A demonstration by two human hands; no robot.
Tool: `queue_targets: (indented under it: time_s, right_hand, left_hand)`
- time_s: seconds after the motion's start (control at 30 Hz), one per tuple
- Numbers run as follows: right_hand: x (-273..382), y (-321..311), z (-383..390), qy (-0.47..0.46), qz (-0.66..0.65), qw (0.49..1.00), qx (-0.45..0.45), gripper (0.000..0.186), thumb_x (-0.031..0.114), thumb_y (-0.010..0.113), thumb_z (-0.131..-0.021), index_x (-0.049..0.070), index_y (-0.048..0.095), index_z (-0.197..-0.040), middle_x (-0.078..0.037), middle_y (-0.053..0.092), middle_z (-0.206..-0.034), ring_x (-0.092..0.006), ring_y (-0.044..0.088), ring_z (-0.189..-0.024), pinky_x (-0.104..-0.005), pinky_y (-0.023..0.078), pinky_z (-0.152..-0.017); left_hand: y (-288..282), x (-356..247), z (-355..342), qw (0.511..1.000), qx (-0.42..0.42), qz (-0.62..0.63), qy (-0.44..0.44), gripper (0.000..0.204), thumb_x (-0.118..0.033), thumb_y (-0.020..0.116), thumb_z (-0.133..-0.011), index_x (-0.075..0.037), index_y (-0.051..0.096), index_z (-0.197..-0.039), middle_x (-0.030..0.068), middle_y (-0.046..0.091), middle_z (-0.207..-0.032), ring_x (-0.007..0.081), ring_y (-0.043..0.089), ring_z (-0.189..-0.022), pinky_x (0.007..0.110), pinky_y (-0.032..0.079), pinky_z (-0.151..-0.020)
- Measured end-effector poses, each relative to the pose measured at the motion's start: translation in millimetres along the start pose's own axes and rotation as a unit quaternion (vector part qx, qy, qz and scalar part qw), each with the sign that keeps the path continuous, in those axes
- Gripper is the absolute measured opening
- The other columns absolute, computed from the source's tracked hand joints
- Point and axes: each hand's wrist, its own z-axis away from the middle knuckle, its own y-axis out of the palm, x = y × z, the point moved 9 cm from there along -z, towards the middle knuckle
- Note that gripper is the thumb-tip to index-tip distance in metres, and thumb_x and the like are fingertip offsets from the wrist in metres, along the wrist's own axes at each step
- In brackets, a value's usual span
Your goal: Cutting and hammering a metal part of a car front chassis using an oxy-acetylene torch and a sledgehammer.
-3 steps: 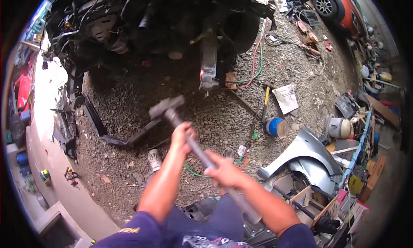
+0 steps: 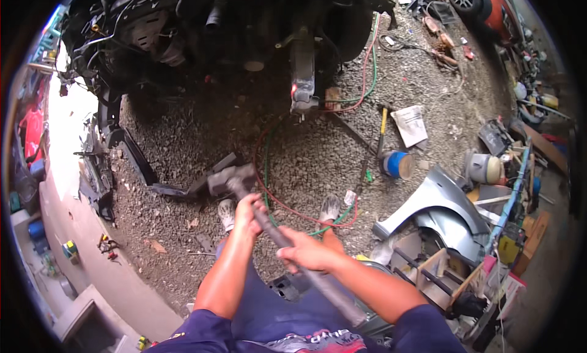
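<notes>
Both my hands hold a sledgehammer (image 2: 231,179) slantwise in front of my legs. My left hand (image 2: 248,215) wraps the handle just below the grey head. Farther down, my right hand (image 2: 304,250) closes on the middle of the handle, whose butt end reaches past my right thigh. The hammer head hangs over the gravel, apart from the vehicle. Beyond it, a grey metal frame rail (image 2: 303,68) juts toward me from the vehicle's dark underside, with a small red glow on its left edge.
Red and green hoses (image 2: 287,206) loop over the gravel near my feet. A bent dark bar (image 2: 165,189) lies left. To the right are a yellow-handled hammer (image 2: 383,130), a blue can (image 2: 398,164), a silver fender (image 2: 437,200) and a wooden crate (image 2: 428,268).
The sledgehammer head and my hands have come down and nearer to me. My view has shifted slightly, and more of the hoses shows.
</notes>
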Motion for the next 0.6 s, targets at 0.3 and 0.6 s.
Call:
queue_targets:
  time_s: [0.3, 0.6]
  right_hand:
    - [-4.1, 253.1, -32.7, 0.158, 0.084, 0.929, 0.324, 0.089, 0.006, 0.069, -0.102, 0.017, 0.018, -0.174, -0.013, 0.066, -0.102, -0.0162, 0.067, -0.064, -0.0377, 0.061, -0.053]
    - [90.4, 359.3, -74.2, -0.107, 0.171, 0.883, 0.424, 0.062, 0.003, 0.076, -0.088, 0.001, 0.057, -0.147, -0.014, 0.069, -0.094, -0.021, 0.07, -0.073, -0.0415, 0.06, -0.06]
  left_hand:
    - [-276.7, -148.1, 185.9, 0.945, -0.071, 0.208, 0.241, 0.028, -0.009, 0.07, -0.097, -0.017, 0.048, -0.08, -0.0053, 0.05, -0.066, 0.0088, 0.052, -0.054, 0.025, 0.052, -0.051]
    - [-359.4, -338.2, 409.2, 0.827, -0.109, 0.198, 0.514, 0.027, -0.012, 0.062, -0.108, -0.014, 0.047, -0.086, -0.0052, 0.046, -0.07, 0.0054, 0.05, -0.059, 0.024, 0.054, -0.053]
